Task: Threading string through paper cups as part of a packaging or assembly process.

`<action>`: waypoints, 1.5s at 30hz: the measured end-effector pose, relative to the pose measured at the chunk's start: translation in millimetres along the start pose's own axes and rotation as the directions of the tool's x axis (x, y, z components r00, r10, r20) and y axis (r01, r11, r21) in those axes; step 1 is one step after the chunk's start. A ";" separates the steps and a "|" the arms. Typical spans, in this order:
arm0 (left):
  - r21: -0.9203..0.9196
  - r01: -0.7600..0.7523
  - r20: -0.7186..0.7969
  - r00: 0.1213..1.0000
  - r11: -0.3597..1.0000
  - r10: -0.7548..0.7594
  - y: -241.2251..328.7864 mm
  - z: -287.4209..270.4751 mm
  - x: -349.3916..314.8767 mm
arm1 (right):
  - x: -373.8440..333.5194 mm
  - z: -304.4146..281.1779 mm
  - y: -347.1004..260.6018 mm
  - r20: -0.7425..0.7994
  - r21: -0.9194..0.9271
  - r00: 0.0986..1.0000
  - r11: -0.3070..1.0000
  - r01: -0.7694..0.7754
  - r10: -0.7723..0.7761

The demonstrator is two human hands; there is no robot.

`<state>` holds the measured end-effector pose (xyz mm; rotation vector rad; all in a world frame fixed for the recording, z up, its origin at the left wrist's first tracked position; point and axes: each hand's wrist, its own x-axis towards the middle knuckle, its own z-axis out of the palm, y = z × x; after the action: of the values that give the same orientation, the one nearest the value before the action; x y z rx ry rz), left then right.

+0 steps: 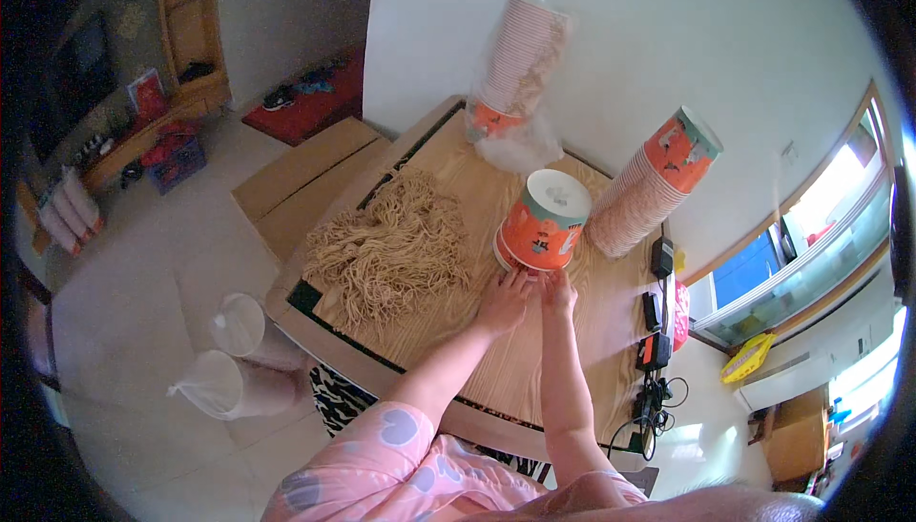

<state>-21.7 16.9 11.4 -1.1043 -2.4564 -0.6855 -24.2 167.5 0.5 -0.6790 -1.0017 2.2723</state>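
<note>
An upturned orange paper bucket [539, 234] with a green band and a white base stands on the wooden tabletop, with at least one more rim showing beneath it. My left hand [505, 301] is at its near lower rim, fingers bent against the edge. Close beside it, my right hand [558, 292] pinches the same rim with its fingers together. What lies between the fingertips is too small to make out. To the left of the bucket spreads a tangled heap of beige cords [391, 253].
A leaning stack of paper buckets [649, 186] is right of my hands; a bagged stack [523, 59] stands at the back by the wall. Black adapters and cables [655, 355] line the table's right edge. Bagged white stacks [234, 386] and a cardboard box [305, 174] are to the left.
</note>
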 end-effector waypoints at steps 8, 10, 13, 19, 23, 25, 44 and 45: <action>0.070 -0.002 0.001 1.000 0.998 0.002 -2.8 8.7 -3.4 | 7.7 43.7 -43.3 0.108 0.127 0.993 0.991 0.042 -0.056; -0.025 0.017 -0.035 0.999 1.000 -0.018 -8.9 9.8 -2.1 | 8.9 60.0 -46.4 0.160 0.134 0.984 0.989 0.062 -0.084; -0.049 0.065 0.044 0.997 0.997 -0.063 -5.5 6.3 1.6 | 5.0 79.3 -58.8 0.136 0.196 0.989 0.980 0.033 -0.060; -0.051 0.057 -0.033 0.998 0.997 -0.059 -5.6 11.4 -1.9 | 16.8 78.0 -78.3 0.192 0.350 0.980 0.937 -0.014 -0.057; -0.090 0.037 -0.018 0.999 0.995 -0.039 -5.1 12.3 -2.2 | 5.5 71.8 -106.4 0.263 0.464 0.961 0.885 -0.046 -0.088; -0.044 0.040 -0.104 0.994 0.998 -0.044 -9.2 9.9 -11.0 | -46.5 84.8 -121.1 0.259 0.380 0.951 0.923 0.061 -0.170; -0.221 0.119 0.021 0.993 0.968 -0.117 -65.8 -99.6 -35.5 | -215.2 -43.8 -109.1 0.615 -0.583 0.587 0.197 0.788 -0.526; -0.095 0.034 -0.011 0.999 0.995 -0.035 -70.1 -96.6 -29.7 | -213.9 -45.5 -109.4 0.617 -0.568 0.583 0.213 0.795 -0.529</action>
<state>-44.9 -95.5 55.7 -1.0910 -2.4604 -0.8249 188.9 109.7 105.3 -0.0885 -2.0673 0.9925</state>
